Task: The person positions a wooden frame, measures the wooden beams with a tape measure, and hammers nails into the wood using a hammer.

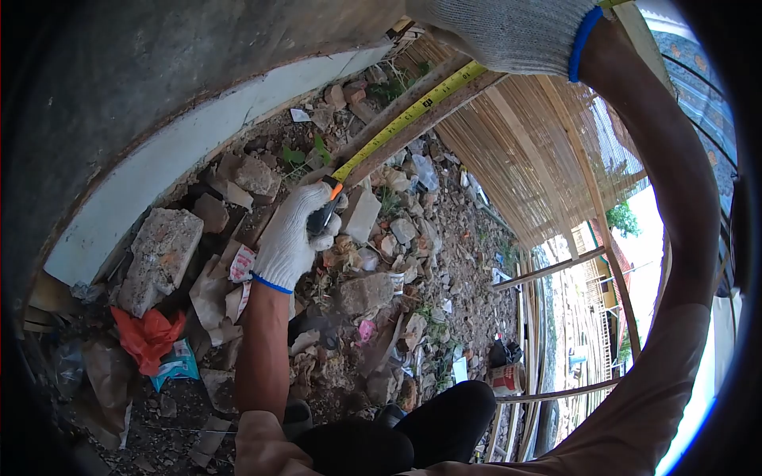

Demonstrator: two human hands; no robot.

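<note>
My left hand point(292, 234), in a white knit glove with a blue cuff, is closed around a tape measure point(322, 213) with a dark and orange case. Its yellow blade point(413, 115) stretches up and right along a wooden beam point(436, 113). At the top of the view my right hand point(516, 33), gloved the same way, is over the beam and the far part of the blade. Its fingers are hidden, so I cannot see whether it grips either one.
Broken bricks and concrete chunks point(163, 254) cover the ground, with a red plastic bag point(149, 337) and a blue packet point(176, 365) among them. A pale wall base point(159, 178) runs along the left. Bamboo screening point(508, 159) and wooden poles point(556, 268) stand right.
</note>
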